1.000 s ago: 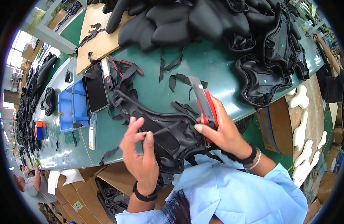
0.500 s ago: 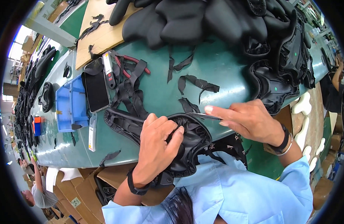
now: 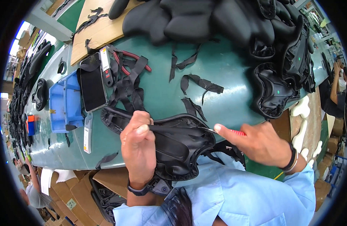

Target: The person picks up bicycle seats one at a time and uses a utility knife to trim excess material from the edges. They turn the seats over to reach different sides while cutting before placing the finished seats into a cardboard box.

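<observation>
Black contoured seat cover (image 3: 169,147), hollow side up, overhanging near edge of tabletop (image 3: 162,90); black strip (image 3: 173,130) pulled taut across it; red-handled utility knife (image 3: 238,133), blade tip at strip's right end.

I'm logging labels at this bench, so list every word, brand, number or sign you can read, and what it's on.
None I can quote.
Upper slim case beside the phone: print too small.
Lower slim case near the blue bin: print too small.
Square label on the cardboard box: too small.
Red handle in the right hand: too blurred.
</observation>
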`<control>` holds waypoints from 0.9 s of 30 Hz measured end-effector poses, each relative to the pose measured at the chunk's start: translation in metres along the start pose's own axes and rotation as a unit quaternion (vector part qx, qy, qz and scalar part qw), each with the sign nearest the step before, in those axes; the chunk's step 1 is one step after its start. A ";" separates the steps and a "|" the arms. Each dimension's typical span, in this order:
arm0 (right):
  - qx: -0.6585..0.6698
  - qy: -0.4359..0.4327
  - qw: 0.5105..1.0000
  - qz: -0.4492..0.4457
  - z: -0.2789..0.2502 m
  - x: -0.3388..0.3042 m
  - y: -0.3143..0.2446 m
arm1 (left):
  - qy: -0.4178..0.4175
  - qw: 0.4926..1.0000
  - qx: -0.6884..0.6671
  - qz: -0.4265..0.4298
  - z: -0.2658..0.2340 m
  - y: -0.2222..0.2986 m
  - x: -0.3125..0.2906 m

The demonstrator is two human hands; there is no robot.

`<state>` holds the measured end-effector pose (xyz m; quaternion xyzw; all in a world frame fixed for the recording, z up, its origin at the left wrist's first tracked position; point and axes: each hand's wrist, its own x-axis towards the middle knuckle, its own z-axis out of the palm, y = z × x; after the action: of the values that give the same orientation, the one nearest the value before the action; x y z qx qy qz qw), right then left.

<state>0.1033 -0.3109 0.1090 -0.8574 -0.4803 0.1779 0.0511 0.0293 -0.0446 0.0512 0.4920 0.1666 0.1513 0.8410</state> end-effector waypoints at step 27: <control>0.227 0.179 0.948 0.135 0.049 -0.005 -0.040 | -0.185 0.700 0.680 0.113 0.003 0.039 0.022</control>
<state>0.0512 -0.2979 0.0748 -0.8978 -0.2895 0.1310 0.3048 0.0467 -0.0197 0.0840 0.9633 0.0083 -0.0037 0.2682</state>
